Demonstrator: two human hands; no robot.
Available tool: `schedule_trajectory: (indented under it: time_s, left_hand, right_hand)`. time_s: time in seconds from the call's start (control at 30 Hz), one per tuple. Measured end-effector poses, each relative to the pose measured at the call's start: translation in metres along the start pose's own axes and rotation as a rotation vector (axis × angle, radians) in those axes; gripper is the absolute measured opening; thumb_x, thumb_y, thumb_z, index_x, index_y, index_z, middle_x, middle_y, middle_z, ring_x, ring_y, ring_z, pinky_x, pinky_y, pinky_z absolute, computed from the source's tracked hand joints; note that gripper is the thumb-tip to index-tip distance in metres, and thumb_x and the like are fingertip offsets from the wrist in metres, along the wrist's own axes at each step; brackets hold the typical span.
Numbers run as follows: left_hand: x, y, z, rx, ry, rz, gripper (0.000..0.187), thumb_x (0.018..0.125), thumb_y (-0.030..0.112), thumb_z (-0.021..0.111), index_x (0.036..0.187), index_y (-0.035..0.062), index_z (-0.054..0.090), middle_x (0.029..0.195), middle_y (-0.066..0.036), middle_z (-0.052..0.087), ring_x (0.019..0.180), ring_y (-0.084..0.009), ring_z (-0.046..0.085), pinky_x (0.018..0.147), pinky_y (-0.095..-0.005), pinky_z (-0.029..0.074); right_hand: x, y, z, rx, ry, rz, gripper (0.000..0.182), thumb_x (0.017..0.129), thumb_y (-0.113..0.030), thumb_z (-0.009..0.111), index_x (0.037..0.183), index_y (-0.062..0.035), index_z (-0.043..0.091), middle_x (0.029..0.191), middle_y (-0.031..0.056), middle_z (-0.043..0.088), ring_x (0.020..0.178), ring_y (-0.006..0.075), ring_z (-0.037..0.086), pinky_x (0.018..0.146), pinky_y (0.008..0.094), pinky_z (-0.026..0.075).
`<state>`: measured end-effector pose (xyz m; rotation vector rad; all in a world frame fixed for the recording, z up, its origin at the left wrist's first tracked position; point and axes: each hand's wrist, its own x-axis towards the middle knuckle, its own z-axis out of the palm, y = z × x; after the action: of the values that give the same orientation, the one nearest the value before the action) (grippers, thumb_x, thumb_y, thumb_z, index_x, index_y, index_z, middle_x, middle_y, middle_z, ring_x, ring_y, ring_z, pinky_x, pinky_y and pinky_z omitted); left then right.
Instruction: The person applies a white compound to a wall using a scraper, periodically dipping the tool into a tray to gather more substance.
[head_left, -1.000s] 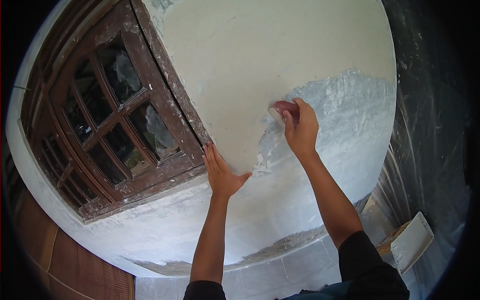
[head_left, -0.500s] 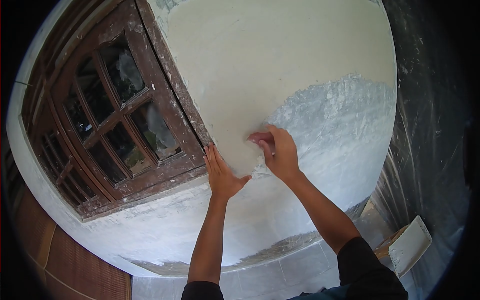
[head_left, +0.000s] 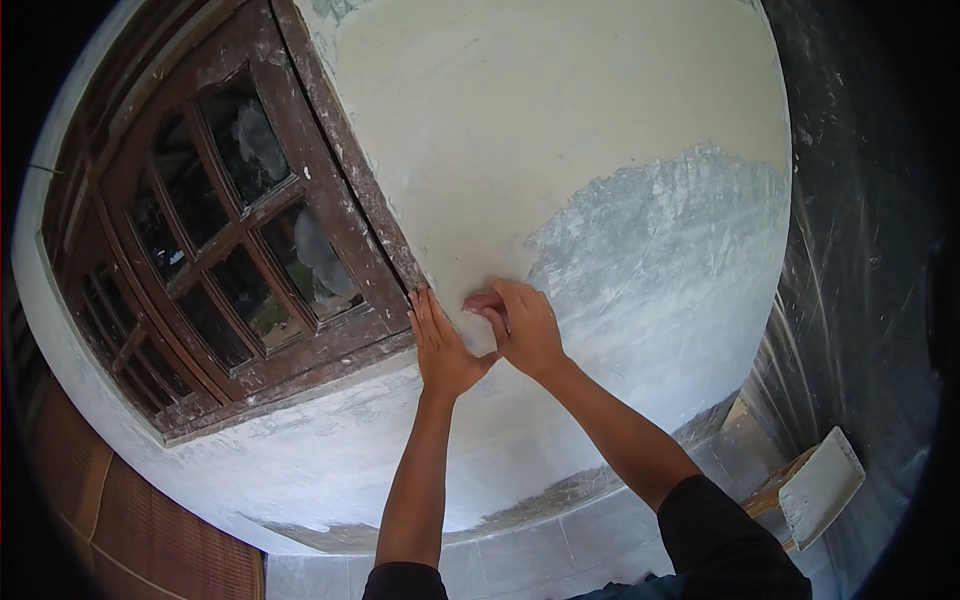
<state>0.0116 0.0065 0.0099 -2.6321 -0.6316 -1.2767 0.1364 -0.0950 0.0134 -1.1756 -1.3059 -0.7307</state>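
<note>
My left hand lies flat against the wall at the lower right corner of the wooden window frame, fingers stretched upward and thumb out to the right. Close beside it, my right hand is closed in a pinch against the plaster. What sits in its fingers, if anything, I cannot make out; a pinkish shape shows at the fingertips. Behind both hands the wall has a smooth cream coat above. Lower and to the right is a rougher grey-white patch.
A brown window with small panes, splashed with white, fills the left. Dark plastic sheeting hangs on the right. At lower right stands a white-smeared board. Grey floor tiles run along the wall's base, and a woven brown screen is at lower left.
My right hand has moved left and slightly down across the wall, close to my left hand's thumb. My left hand has stayed in place.
</note>
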Motion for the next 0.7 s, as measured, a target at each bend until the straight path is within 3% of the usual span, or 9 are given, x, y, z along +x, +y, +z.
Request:
schedule_trajectory:
  time_s: [0.1, 0.17, 0.2, 0.3, 0.4, 0.5, 0.53, 0.6, 0.7]
  left_hand:
    - [0.0, -0.004, -0.001, 0.003, -0.025, -0.007, 0.144, 0.053, 0.041, 0.092, 0.15, -0.0081, -0.002, 0.158, -0.029, 0.006, 0.148, -0.0446, 0.003, 0.12, -0.0556, 0.007]
    - [-0.002, -0.003, 0.001, -0.001, -0.029, -0.005, 0.145, 0.053, 0.043, 0.092, 0.15, -0.0084, -0.003, 0.157, -0.031, 0.005, 0.148, -0.0452, 0.002, 0.12, -0.0559, 0.006]
    - [-0.002, -0.002, 0.001, 0.006, -0.024, -0.005, 0.145, 0.053, 0.043, 0.091, 0.15, -0.0083, -0.003, 0.157, -0.031, 0.005, 0.148, -0.0452, 0.002, 0.12, -0.056, 0.006]
    - [0.001, -0.003, 0.002, 0.007, -0.005, -0.001, 0.143, 0.054, 0.042, 0.092, 0.15, -0.0085, -0.002, 0.158, -0.03, 0.006, 0.148, -0.045, 0.003, 0.12, -0.0556, 0.007]
    - [0.0, -0.004, 0.003, 0.002, -0.009, 0.017, 0.144, 0.054, 0.042, 0.091, 0.15, -0.0085, -0.002, 0.158, -0.03, 0.006, 0.148, -0.0452, 0.003, 0.12, -0.0556, 0.007]
    - [0.0, -0.007, 0.003, 0.019, -0.01, 0.016, 0.145, 0.053, 0.045, 0.091, 0.15, -0.0083, -0.003, 0.157, -0.031, 0.006, 0.148, -0.0459, 0.003, 0.12, -0.0563, 0.007]
    - [0.0, -0.005, 0.005, 0.024, -0.01, 0.008, 0.145, 0.053, 0.045, 0.091, 0.15, -0.0084, -0.003, 0.157, -0.031, 0.006, 0.148, -0.0462, 0.003, 0.12, -0.0564, 0.007]
    - [0.001, -0.004, 0.004, 0.02, -0.01, 0.008, 0.146, 0.053, 0.045, 0.091, 0.15, -0.0084, -0.003, 0.157, -0.031, 0.005, 0.148, -0.0461, 0.003, 0.12, -0.0562, 0.006]
    - [0.0, -0.003, 0.002, 0.004, -0.019, 0.011, 0.146, 0.053, 0.046, 0.091, 0.15, -0.0085, -0.004, 0.157, -0.031, 0.005, 0.148, -0.0459, 0.003, 0.12, -0.0558, 0.006]
  right_hand:
    - [0.014, 0.022, -0.022, -0.027, 0.431, 0.392, 0.043, 0.086, -0.008, 0.067, 0.125, 0.0046, 0.052, 0.109, 0.0236, 0.061, 0.099, 0.0407, 0.059, 0.086, 0.0446, 0.047]
    - [0.016, 0.032, -0.037, -0.023, 0.567, 0.478, 0.043, 0.086, -0.008, 0.067, 0.124, 0.0057, 0.052, 0.11, 0.024, 0.061, 0.1, 0.0405, 0.06, 0.087, 0.0437, 0.048]
    - [0.014, 0.03, -0.035, -0.024, 0.528, 0.421, 0.044, 0.086, -0.008, 0.068, 0.124, 0.0056, 0.052, 0.108, 0.0236, 0.061, 0.099, 0.0407, 0.06, 0.085, 0.0433, 0.048]
    - [-0.008, 0.011, -0.006, 0.01, 0.115, 0.122, 0.046, 0.085, -0.008, 0.068, 0.126, 0.0014, 0.05, 0.102, 0.0202, 0.06, 0.097, 0.038, 0.059, 0.082, 0.0463, 0.045]
    - [-0.016, 0.023, -0.001, -0.048, 0.074, 0.108, 0.045, 0.086, -0.006, 0.067, 0.126, 0.0018, 0.05, 0.105, 0.0212, 0.061, 0.094, 0.0387, 0.06, 0.081, 0.0442, 0.048]
    - [-0.007, 0.044, -0.035, -0.159, 0.458, 0.458, 0.045, 0.087, -0.01, 0.066, 0.128, 0.0012, 0.049, 0.103, 0.0171, 0.06, 0.096, 0.0356, 0.058, 0.083, 0.0435, 0.041]
    - [-0.006, 0.04, -0.037, -0.159, 0.456, 0.458, 0.045, 0.087, -0.01, 0.066, 0.128, 0.0012, 0.049, 0.103, 0.0171, 0.06, 0.096, 0.0356, 0.058, 0.083, 0.0435, 0.041]
    - [-0.008, 0.027, -0.033, -0.108, 0.32, 0.252, 0.043, 0.088, -0.011, 0.066, 0.126, 0.0005, 0.051, 0.099, 0.0155, 0.059, 0.094, 0.0335, 0.058, 0.083, 0.0428, 0.039]
    - [-0.021, 0.014, -0.012, -0.089, -0.136, 0.013, 0.043, 0.086, -0.012, 0.068, 0.125, -0.0031, 0.052, 0.095, 0.0112, 0.057, 0.093, 0.0289, 0.057, 0.082, 0.0408, 0.037]
